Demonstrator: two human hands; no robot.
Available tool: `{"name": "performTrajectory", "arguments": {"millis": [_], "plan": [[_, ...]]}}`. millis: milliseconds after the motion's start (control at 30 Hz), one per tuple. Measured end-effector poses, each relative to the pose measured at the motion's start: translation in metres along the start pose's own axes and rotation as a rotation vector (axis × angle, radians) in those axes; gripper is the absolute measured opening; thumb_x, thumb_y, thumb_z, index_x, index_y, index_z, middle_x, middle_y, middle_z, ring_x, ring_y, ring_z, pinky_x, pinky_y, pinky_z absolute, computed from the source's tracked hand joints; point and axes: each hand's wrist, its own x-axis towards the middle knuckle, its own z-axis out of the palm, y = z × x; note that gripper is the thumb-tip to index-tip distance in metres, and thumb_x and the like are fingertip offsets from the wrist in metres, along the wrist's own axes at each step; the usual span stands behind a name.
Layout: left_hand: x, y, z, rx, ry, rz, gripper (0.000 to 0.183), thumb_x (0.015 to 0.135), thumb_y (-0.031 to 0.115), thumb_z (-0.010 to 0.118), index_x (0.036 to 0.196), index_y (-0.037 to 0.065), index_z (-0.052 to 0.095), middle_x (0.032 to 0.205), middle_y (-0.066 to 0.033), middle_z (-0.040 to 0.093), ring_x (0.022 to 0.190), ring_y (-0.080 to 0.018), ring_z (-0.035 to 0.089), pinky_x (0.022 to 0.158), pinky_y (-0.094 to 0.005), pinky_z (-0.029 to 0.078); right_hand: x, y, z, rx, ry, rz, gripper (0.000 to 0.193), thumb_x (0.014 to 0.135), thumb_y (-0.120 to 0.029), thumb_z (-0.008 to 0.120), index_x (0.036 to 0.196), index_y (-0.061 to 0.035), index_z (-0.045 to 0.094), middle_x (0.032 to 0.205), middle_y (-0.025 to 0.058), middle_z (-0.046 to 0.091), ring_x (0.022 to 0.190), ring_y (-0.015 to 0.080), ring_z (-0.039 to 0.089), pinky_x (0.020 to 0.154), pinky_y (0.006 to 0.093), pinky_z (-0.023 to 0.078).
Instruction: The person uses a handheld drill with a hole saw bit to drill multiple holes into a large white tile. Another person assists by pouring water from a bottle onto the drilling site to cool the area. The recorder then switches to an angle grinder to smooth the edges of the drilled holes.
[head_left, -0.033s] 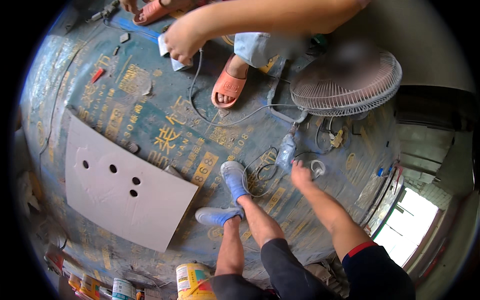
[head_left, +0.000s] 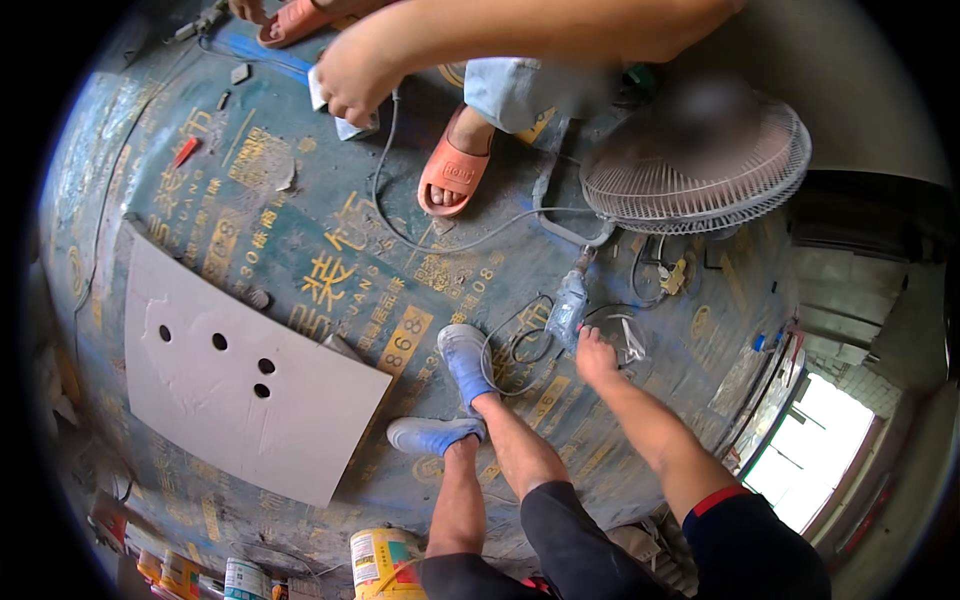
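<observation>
My right hand (head_left: 597, 357) is closed around the rear end of a grey-blue power drill (head_left: 568, 305). Its metal tip points away from me, and a dark cord (head_left: 518, 350) loops on the floor to its left. Just right of my fingers is a clear, round plastic piece (head_left: 632, 340); I cannot tell whether it touches the drill. My left hand is out of view. Across from me, another person's hand (head_left: 355, 75) is on a pale block-like object (head_left: 357, 127) on the floor.
A white panel (head_left: 250, 400) with several dark holes lies at left. A fan (head_left: 695, 180) stands at upper right. The other person's orange sandal (head_left: 455, 175) is ahead of my shoes (head_left: 462, 360). A yellow bucket (head_left: 385, 560) stands at the bottom edge.
My right hand and the drill have shifted slightly left and the drill leans a bit more. The clear plastic piece shows larger. The other person's hand has moved slightly left.
</observation>
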Motion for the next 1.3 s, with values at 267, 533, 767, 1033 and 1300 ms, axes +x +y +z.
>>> {"name": "performTrajectory", "arguments": {"millis": [267,533,767,1033,1300], "plan": [[-0.012,0.072,0.031,0.041,0.006,0.109,0.028,0.092,0.022,0.067,0.1,-0.004,0.074,0.087,-0.01,0.074,0.077,-0.0179,0.068,0.075,-0.0334,0.055,-0.006,0.05,0.094,0.092,-0.135,-0.036,0.056,0.094,-0.009,0.056,0.148,0.0024,0.041,0.126,0.0171,0.053,0.119,0.0298,0.06,0.087,0.0412,0.058],[-0.059,-0.01,0.008,-0.011,0.033,-0.08,0.028,0.093,0.025,0.067,0.102,-0.001,0.074,0.09,-0.0097,0.074,0.079,-0.0172,0.067,0.077,-0.0337,0.054,0.014,0.075,0.11,0.036,-0.374,-0.121,0.039,0.097,-0.02,0.061,0.132,-0.0029,0.055,0.134,0.0211,0.054,0.118,0.0384,0.062,0.096,0.0457,0.055],[-0.066,-0.053,-0.019,-0.14,0.039,-0.085,0.029,0.094,0.027,0.068,0.104,0.001,0.074,0.092,-0.0094,0.074,0.081,-0.0165,0.066,0.078,-0.034,0.054,0.057,-0.024,-0.069,0.527,-0.143,-0.18,0.037,0.091,-0.025,0.066,0.116,0.0015,0.067,0.109,0.024,0.073,0.107,0.0431,0.067,0.095,0.0459,0.053],[0.04,0.004,-0.132,-0.134,0.066,0.05,0.035,0.094,0.033,0.069,0.111,0.003,0.073,0.098,-0.0123,0.075,0.092,-0.021,0.069,0.086,-0.0374,0.054,0.153,-0.09,-0.204,0.934,0.133,-0.037,0.036,0.088,-0.015,0.06,0.119,0.0033,0.063,0.083,0.0096,0.068,0.071,0.0183,0.065,0.069,0.0352,0.053],[0.224,0.09,-0.342,0.192,0.513,0.161,0.046,0.087,0.034,0.072,0.12,0.002,0.07,0.117,-0.0242,0.071,0.11,-0.0382,0.068,0.097,-0.0448,0.054,0.183,-0.242,-0.332,1.432,0.141,0.139,0.021,0.09,-0.026,0.062,0.085,-0.0085,0.074,0.089,0.0123,0.072,0.088,0.0271,0.067,0.086,0.0433,0.051]]}}
